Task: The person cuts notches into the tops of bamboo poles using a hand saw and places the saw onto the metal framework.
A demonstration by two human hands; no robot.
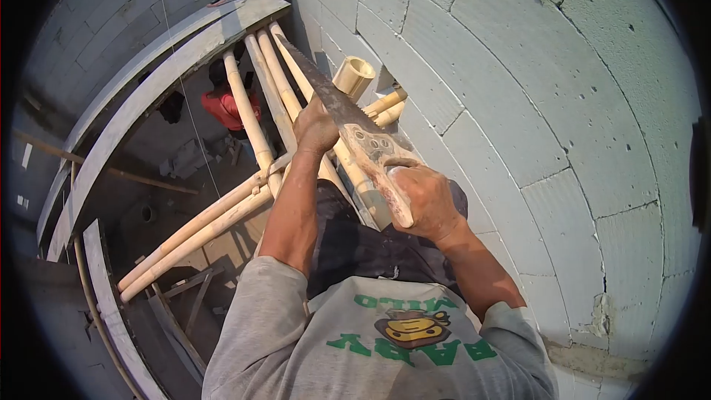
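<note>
Plainly, the handsaw (333, 102) is a well-worn tool. Its blade is long, dark and stained, broad near the grip and tapering to a narrow tip that points away from the person. The handle (370, 159) is pale wood, scuffed and marked with reddish patches, with round metal fasteners where it meets the blade. The saw lies on a slant in front of the person's lap, above several bamboo poles (278, 78) and just beside the pale block wall (489, 118). A thick bamboo piece (355, 78), its hollow end showing, sits on the wall side of the blade and is partly covered by it.

The right hand (426, 196) has its fingers clamped around the handle, knuckles uppermost, with the forearm running back toward the body and the elbow bent out to the right. The left hand (316, 127) is farther forward, on the opposite side of the blade, its arm stretched nearly straight. Its fingers are curled, but the blade hides part of them, so I cannot tell exactly what they close on; bamboo poles lie right about it. Dark trousers (370, 255) and a grey printed shirt (311, 348) show below the hands. Down to the left, another person in red (221, 107) is near the curved formwork (178, 55).
</note>
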